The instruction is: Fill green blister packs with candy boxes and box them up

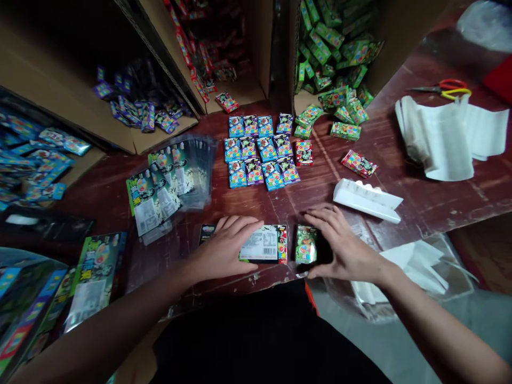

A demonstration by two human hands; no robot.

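Note:
My left hand [232,242] lies across a flat printed pack [266,242] with a white barcode label, fingers over its far edge and thumb along its near edge. A red box end shows at the pack's right end. Just to the right a small green box [306,245] lies on the table. My right hand [340,240] curves around that box from the right, fingers beyond it and thumb on the near side, spread apart; I cannot tell whether they touch it. Beyond the hands stand rows of small blue and purple boxes [262,152], with a red box [304,153] beside them.
Printed clear sleeves [172,176] are fanned at the left. Cartons hold purple [148,117], red [200,64] and green boxes [324,48]; blue ones [36,154] lie far left. A folded white paper [368,200], scissors [444,89] and paper sheets [448,133] lie at the right.

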